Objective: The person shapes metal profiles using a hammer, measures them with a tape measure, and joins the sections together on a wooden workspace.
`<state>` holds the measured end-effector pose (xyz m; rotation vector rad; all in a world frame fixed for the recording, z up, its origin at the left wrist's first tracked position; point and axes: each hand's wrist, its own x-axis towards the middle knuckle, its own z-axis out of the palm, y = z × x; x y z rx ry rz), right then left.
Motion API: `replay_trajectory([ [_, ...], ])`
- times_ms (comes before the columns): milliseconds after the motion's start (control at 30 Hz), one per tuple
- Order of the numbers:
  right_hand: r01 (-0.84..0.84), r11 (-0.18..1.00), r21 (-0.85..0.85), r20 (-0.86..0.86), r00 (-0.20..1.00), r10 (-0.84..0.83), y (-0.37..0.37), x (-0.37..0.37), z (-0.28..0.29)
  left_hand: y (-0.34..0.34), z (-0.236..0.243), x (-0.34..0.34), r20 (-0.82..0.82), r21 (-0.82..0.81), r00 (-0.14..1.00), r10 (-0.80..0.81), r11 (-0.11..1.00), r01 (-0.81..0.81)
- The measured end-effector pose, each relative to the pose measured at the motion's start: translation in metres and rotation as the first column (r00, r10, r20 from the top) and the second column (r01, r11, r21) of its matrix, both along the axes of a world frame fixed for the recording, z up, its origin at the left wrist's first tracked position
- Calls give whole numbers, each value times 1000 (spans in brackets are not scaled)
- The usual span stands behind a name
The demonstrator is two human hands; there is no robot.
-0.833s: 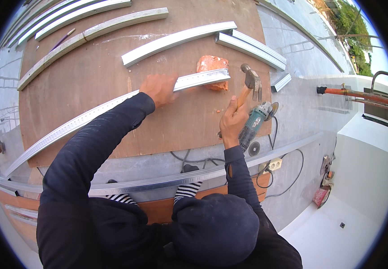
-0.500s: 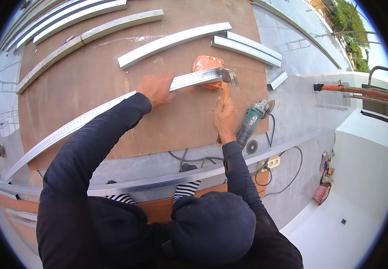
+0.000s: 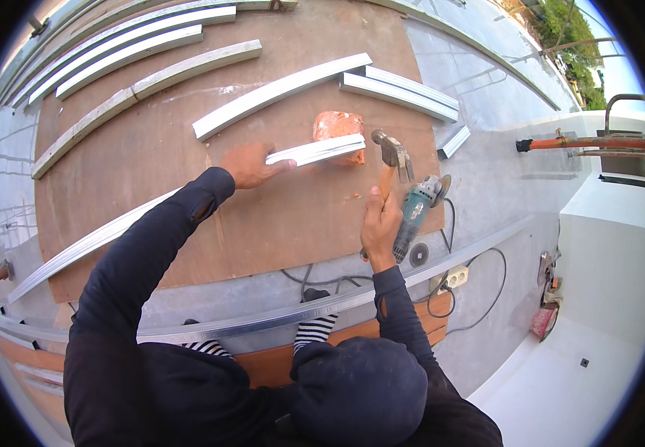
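Observation:
My left hand is closed around a long white metal profile, which runs diagonally across the brown board and has its far end on a reddish brick. My right hand grips the wooden handle of a claw hammer, its head raised just right of the profile's end. Beside that hand lies a teal angle grinder, with a small dark disc below it.
Several metal lengths and a pale bar lie across the board's far part. A long rail crosses near my feet, beside cables and a power socket. At the right are an orange pipe and a white-walled recess.
The hammer dropped onto the profile's end, then rose away to the right. The profile is turned, no longer showing its perforated face. My left hand shifted slightly left.

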<state>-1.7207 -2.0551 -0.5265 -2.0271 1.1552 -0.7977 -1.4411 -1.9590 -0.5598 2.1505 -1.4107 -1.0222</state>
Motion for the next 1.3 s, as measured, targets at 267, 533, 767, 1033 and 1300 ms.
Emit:
replay_trajectory([
  [267,-29,991,-133,60,997,38,-5,20,7,11,10,-8,296,-77,954,-48,994,74],
  [533,-49,986,-160,-111,993,32,-5,14,-15,6,1,-10,306,-56,951,-36,997,56],
  [767,-156,984,-82,-274,953,128,-7,21,-30,0,1,-8,319,-84,946,-63,992,94],
  [1033,-149,980,-134,-153,980,128,7,18,-27,-2,5,-16,328,-107,943,-48,990,88],
  [1300,-136,988,-72,-121,984,127,11,26,-11,-2,6,-11,329,-72,943,-48,995,75],
])
